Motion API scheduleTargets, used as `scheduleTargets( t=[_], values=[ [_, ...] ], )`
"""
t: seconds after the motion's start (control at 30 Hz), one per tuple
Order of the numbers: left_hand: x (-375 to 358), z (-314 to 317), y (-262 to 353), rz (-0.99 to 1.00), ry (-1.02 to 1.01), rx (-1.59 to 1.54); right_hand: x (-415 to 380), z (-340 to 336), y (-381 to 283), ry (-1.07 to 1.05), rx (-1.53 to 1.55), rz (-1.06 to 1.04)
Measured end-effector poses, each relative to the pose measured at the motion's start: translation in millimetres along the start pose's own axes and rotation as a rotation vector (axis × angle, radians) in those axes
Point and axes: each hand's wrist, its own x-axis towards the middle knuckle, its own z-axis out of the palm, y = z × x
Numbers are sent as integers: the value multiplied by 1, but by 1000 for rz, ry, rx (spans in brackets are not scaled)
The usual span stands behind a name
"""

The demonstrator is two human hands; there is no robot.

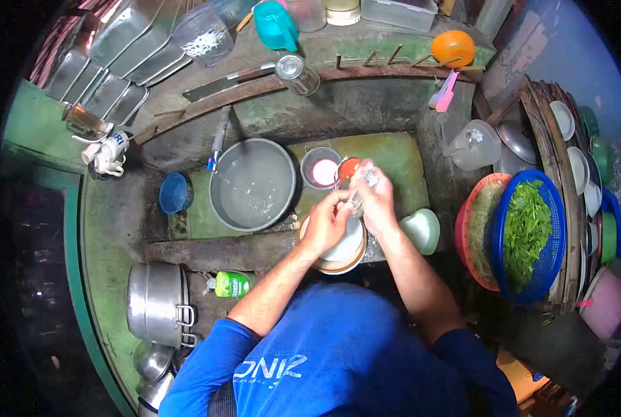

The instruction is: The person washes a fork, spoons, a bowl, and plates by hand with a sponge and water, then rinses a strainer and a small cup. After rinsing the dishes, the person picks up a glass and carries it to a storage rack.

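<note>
My right hand is closed around a clear, shiny piece that looks like glass or thin plastic; its exact kind is hard to make out. Fingers of my left hand pinch together at the lower end of that same piece. Directly below both hands sits a stack of plates, white with a brown rim, partly covered by my wrists. Just beyond the hands are a small grey bowl with something pink and white in it and a red-orange cup. A pale green bowl lies tilted to the right.
A large grey basin of water stands under a tap, beside a blue tub. Metal pots and a green pouch are at lower left. Blue and red baskets hold greens and sprouts at right.
</note>
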Motion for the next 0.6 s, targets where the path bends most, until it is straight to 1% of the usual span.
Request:
scheduleTargets(
  t=[0.03,0.07,0.1,0.13,0.17,0.2,0.23,0.27,0.3,0.37,0.4,0.43,0.5,0.53,0.57,0.6],
  values=[
    [4,-6,-13,9,-7,20,-2,-3,3,-112,-128,-4],
    [9,-9,-26,175,73,7,-3,-10,4,-194,-267,64],
    [10,-13,-30,240,120,-24,-6,-17,1,-178,-276,67],
    [12,-18,-33,306,165,-52,-9,-26,-7,-121,-476,33],
    [7,-32,-37,163,140,-109,-12,-34,-15,-69,-676,3],
    [2,-47,-39,17,121,-168,-17,-43,-25,47,-909,-144],
    [-5,-61,-41,-128,109,-223,-8,-102,9,115,-1217,-178],
    [-10,-72,-50,-152,147,-288,-22,-81,-41,113,-1141,74],
    [-15,-84,-61,-177,195,-353,-25,-107,-33,75,-1247,90],
    [-17,-118,-102,-344,205,-388,-31,-158,-17,-7,-1457,112],
    [-21,-135,-127,-305,296,-415,-37,-152,-24,-107,-1600,121],
    [-24,-153,-139,-386,381,-441,-40,-145,-22,-131,-1602,111],
    [-26,-181,-171,-413,535,-557,-38,-128,-13,-57,-1909,-163],
    [-23,-192,-189,-414,572,-612,-30,-114,-5,-138,-1771,-265],
    [-23,-201,-205,-396,565,-599,-21,-95,7,-172,-1619,-230],
    [-20,-207,-202,-441,554,-567,-11,-59,21,-198,-1473,-190]
  ],
)
